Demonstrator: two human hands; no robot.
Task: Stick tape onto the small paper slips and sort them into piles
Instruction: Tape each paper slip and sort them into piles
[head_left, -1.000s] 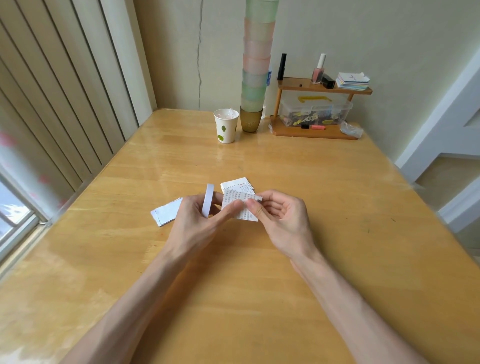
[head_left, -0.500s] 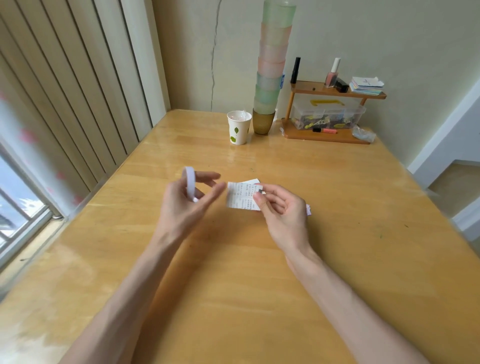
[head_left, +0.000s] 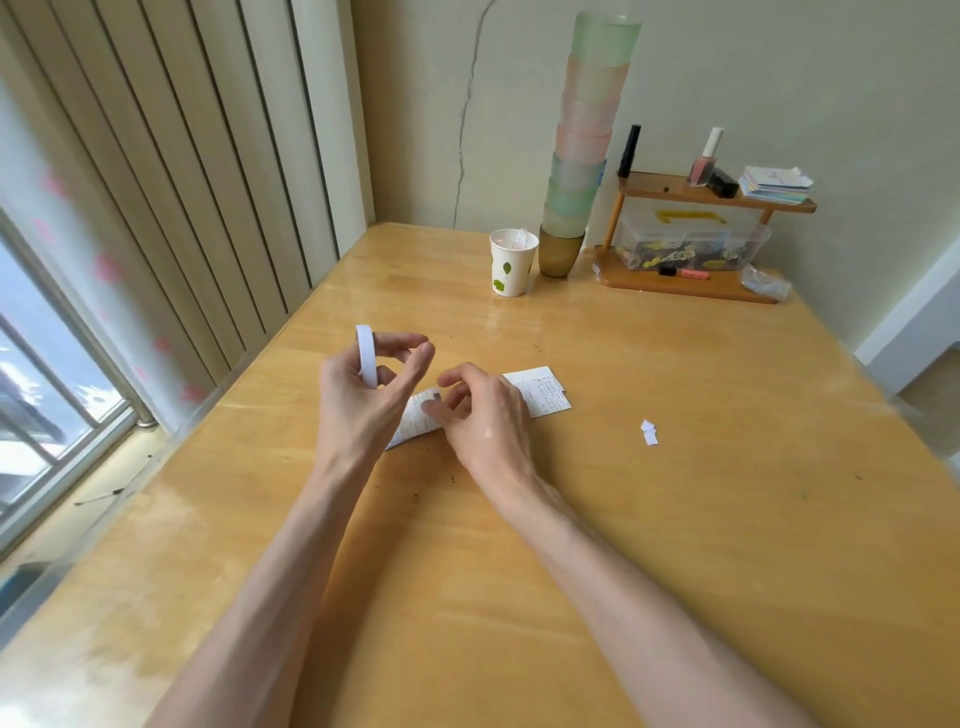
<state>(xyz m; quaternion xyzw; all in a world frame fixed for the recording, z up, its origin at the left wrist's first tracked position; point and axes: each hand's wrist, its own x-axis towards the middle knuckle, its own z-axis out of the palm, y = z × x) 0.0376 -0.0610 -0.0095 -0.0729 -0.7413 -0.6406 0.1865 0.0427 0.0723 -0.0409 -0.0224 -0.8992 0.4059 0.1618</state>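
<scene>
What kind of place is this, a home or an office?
Probably a room in a home: a wooden table beside a window with vertical blinds, carrying a tall stack of plastic cups and a small wooden shelf with nail polish.

Slips (head_left: 540, 397) lie mid desk (head_left: 675, 519); scrap (head_left: 649, 434) to their right. Far edge, left to right: paper cup (head_left: 511, 262), cup stack (head_left: 576, 156), shelf (head_left: 691, 288).

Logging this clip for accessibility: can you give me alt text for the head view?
A person's left hand holds a white tape roll above a wooden table while the right hand curls its fingers onto a printed paper slip. More slips lie just right; a paper cup stands beyond.
</scene>
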